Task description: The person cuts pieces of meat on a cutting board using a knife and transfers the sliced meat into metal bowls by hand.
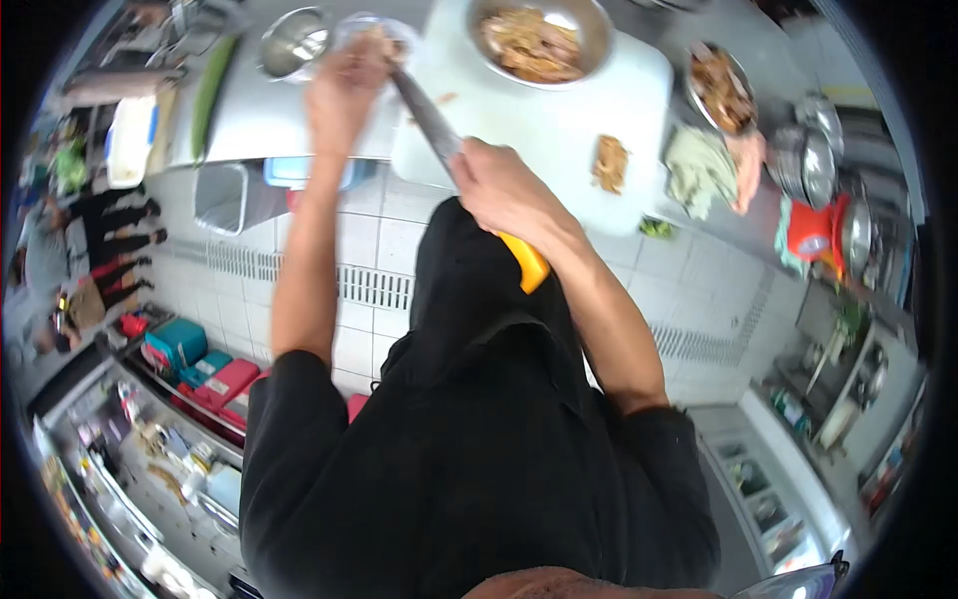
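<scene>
My right hand (499,185) is closed around a knife (427,118) with a yellow handle, its blade slanting up and left over the white cutting board (529,140). The blade's tip end lies close to my left hand (347,85). That hand is over a small clear bowl (407,38) holding pale pieces; motion blurs its fingers, so their grip is unclear. At the board's far edge sits a steel bowl (599,35) of shredded, cooked-looking meat (529,45). A flat browned piece of meat (610,165) lies on the board's right part.
Left of the board are a metal bowl (294,45) and a long green vegetable (211,98). To the right stand a bowl of browned pieces (720,90), a green cloth (702,168) and steel pots (803,165). A grey bin (235,198) stands below the counter. Other people (95,245) are far left.
</scene>
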`<action>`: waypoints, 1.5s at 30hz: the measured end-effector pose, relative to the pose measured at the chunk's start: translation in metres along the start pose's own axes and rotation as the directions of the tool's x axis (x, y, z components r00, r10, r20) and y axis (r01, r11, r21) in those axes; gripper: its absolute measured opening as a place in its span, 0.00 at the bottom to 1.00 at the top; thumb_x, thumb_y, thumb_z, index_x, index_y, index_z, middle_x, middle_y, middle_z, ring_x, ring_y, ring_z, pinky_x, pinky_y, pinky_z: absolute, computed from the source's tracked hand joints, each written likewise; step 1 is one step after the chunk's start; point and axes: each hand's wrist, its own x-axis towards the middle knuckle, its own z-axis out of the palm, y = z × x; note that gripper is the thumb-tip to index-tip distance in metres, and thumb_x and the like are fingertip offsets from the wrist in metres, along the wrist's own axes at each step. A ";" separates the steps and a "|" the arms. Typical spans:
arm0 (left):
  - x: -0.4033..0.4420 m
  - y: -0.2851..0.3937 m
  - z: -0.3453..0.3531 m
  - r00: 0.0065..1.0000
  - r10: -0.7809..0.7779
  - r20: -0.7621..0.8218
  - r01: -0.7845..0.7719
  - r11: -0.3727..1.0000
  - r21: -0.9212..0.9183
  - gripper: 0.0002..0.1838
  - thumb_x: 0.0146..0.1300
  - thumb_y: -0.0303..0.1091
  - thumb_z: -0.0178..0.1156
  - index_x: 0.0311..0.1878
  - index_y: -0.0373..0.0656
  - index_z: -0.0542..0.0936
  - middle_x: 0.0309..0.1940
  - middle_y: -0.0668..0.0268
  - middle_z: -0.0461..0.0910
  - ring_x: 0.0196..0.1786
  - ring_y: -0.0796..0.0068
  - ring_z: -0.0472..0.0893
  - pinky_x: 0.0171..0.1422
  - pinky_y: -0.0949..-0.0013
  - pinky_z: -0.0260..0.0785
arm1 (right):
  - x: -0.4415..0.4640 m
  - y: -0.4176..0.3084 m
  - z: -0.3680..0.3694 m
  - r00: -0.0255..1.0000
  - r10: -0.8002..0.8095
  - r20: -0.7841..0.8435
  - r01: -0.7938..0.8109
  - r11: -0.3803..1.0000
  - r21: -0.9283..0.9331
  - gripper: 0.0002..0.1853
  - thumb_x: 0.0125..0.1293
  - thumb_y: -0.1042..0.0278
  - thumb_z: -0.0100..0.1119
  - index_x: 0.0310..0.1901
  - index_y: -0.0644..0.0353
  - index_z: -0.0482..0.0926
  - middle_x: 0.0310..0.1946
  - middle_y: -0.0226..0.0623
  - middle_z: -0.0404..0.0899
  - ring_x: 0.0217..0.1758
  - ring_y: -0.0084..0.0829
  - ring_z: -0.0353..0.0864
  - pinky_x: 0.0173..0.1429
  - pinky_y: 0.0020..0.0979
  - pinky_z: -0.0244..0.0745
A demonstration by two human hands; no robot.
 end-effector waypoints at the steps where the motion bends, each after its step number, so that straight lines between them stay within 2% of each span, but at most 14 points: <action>1: 0.024 -0.028 -0.007 0.989 0.145 0.008 -0.144 0.973 0.183 0.21 0.68 0.46 0.67 0.56 0.42 0.86 0.44 0.51 0.89 0.44 0.59 0.89 0.49 0.62 0.79 | -0.006 0.005 0.002 0.998 -0.029 -0.063 0.027 0.999 -0.036 0.13 0.78 0.65 0.48 0.42 0.70 0.74 0.27 0.65 0.81 0.34 0.64 0.84 0.41 0.57 0.77; 3: 0.040 -0.029 -0.021 0.982 0.188 -0.030 -0.164 0.916 0.367 0.22 0.66 0.43 0.69 0.57 0.38 0.86 0.45 0.51 0.89 0.47 0.57 0.89 0.52 0.61 0.79 | -0.018 0.022 0.002 0.980 -0.098 -0.174 0.076 0.989 -0.126 0.13 0.78 0.66 0.48 0.42 0.69 0.73 0.26 0.64 0.81 0.33 0.66 0.83 0.41 0.58 0.77; 8: -0.030 0.011 0.014 0.982 0.171 0.080 -0.169 0.985 -0.032 0.15 0.67 0.31 0.70 0.55 0.44 0.87 0.51 0.58 0.88 0.46 0.71 0.88 0.50 0.67 0.81 | -0.113 0.102 0.006 0.885 0.152 -0.440 -0.163 0.987 0.014 0.14 0.80 0.64 0.47 0.44 0.69 0.74 0.25 0.64 0.80 0.32 0.69 0.81 0.39 0.60 0.77; 10: -0.068 0.037 0.064 0.938 0.259 0.230 -0.210 0.953 -0.219 0.15 0.64 0.29 0.72 0.53 0.40 0.87 0.49 0.58 0.88 0.37 0.70 0.88 0.43 0.71 0.81 | -0.147 0.147 0.013 0.776 0.380 -0.504 -0.357 0.923 0.145 0.16 0.83 0.58 0.46 0.42 0.64 0.72 0.21 0.43 0.78 0.17 0.35 0.77 0.25 0.38 0.74; 12: -0.096 0.056 0.121 0.872 0.154 0.464 -0.070 0.979 -0.193 0.18 0.62 0.31 0.73 0.55 0.39 0.86 0.52 0.56 0.86 0.37 0.68 0.88 0.44 0.67 0.82 | -0.170 0.157 0.005 0.669 0.595 -0.445 -0.429 0.798 0.423 0.18 0.82 0.59 0.46 0.43 0.69 0.72 0.21 0.48 0.80 0.19 0.41 0.80 0.26 0.42 0.77; 13: -0.105 0.070 0.144 0.845 0.127 0.519 0.000 0.971 -0.239 0.21 0.61 0.34 0.74 0.57 0.38 0.84 0.53 0.55 0.85 0.40 0.65 0.87 0.48 0.63 0.82 | -0.180 0.165 0.001 0.674 0.644 -0.363 -0.393 0.728 0.562 0.19 0.83 0.56 0.45 0.41 0.67 0.72 0.20 0.38 0.76 0.15 0.25 0.73 0.21 0.32 0.72; 15: -0.112 0.088 0.183 0.824 0.126 0.553 -0.051 0.988 -0.149 0.33 0.59 0.43 0.75 0.66 0.40 0.79 0.60 0.51 0.80 0.50 0.58 0.84 0.62 0.57 0.78 | -0.185 0.182 0.005 0.690 0.641 -0.335 -0.372 0.712 0.596 0.18 0.83 0.57 0.44 0.41 0.65 0.72 0.20 0.36 0.74 0.14 0.24 0.71 0.20 0.31 0.70; 18: -0.123 0.107 0.207 0.759 0.518 0.394 -0.579 0.814 0.046 0.39 0.55 0.47 0.77 0.68 0.39 0.77 0.60 0.51 0.79 0.57 0.53 0.80 0.64 0.56 0.76 | -0.181 0.191 0.000 0.719 0.612 -0.330 -0.349 0.728 0.590 0.19 0.83 0.57 0.44 0.39 0.65 0.71 0.20 0.37 0.74 0.14 0.25 0.71 0.20 0.31 0.69; 22: -0.108 0.112 0.219 0.628 0.433 0.646 -0.657 0.741 0.141 0.38 0.54 0.44 0.75 0.69 0.43 0.76 0.58 0.55 0.81 0.61 0.52 0.77 0.72 0.56 0.70 | -0.179 0.196 -0.014 0.743 0.583 -0.330 -0.349 0.757 0.551 0.19 0.83 0.57 0.45 0.37 0.64 0.71 0.20 0.37 0.74 0.14 0.25 0.71 0.21 0.31 0.68; 25: -0.089 0.107 0.216 0.623 0.414 0.663 -0.624 0.775 0.102 0.30 0.57 0.36 0.72 0.64 0.39 0.79 0.50 0.59 0.86 0.53 0.61 0.82 0.67 0.61 0.74 | -0.179 0.201 -0.025 0.781 0.545 -0.305 -0.351 0.786 0.509 0.18 0.83 0.56 0.45 0.40 0.63 0.71 0.21 0.34 0.73 0.14 0.22 0.69 0.21 0.29 0.67; 28: -0.077 0.070 0.228 0.772 0.077 0.631 0.166 0.934 -0.317 0.26 0.61 0.29 0.69 0.63 0.35 0.80 0.45 0.64 0.88 0.46 0.71 0.84 0.61 0.67 0.77 | -0.178 0.215 -0.029 0.807 0.519 -0.283 -0.322 0.788 0.525 0.18 0.83 0.56 0.45 0.41 0.63 0.72 0.21 0.34 0.73 0.14 0.22 0.69 0.21 0.28 0.67; 29: -0.075 0.056 0.230 0.758 0.058 0.650 0.193 0.932 -0.308 0.27 0.62 0.24 0.68 0.66 0.34 0.78 0.51 0.65 0.87 0.48 0.76 0.83 0.59 0.71 0.77 | -0.178 0.217 -0.031 0.819 0.511 -0.260 -0.323 0.786 0.528 0.18 0.83 0.56 0.45 0.43 0.64 0.73 0.22 0.34 0.73 0.15 0.22 0.69 0.21 0.29 0.67; 36: -0.112 0.119 0.220 0.733 0.027 0.680 -0.176 0.973 0.151 0.26 0.56 0.34 0.73 0.58 0.38 0.82 0.48 0.59 0.84 0.50 0.64 0.84 0.56 0.62 0.77 | -0.170 0.210 -0.043 0.859 0.462 -0.222 -0.334 0.832 0.442 0.18 0.83 0.56 0.45 0.43 0.65 0.73 0.21 0.34 0.74 0.15 0.22 0.70 0.22 0.29 0.68; 45: -0.135 0.118 0.213 0.790 0.219 0.573 -0.367 0.917 0.155 0.19 0.58 0.39 0.71 0.51 0.42 0.86 0.52 0.56 0.81 0.55 0.52 0.82 0.65 0.56 0.73 | -0.152 0.211 -0.049 0.865 0.437 -0.248 -0.314 0.856 0.411 0.17 0.83 0.57 0.46 0.44 0.66 0.73 0.21 0.34 0.74 0.15 0.23 0.71 0.22 0.29 0.68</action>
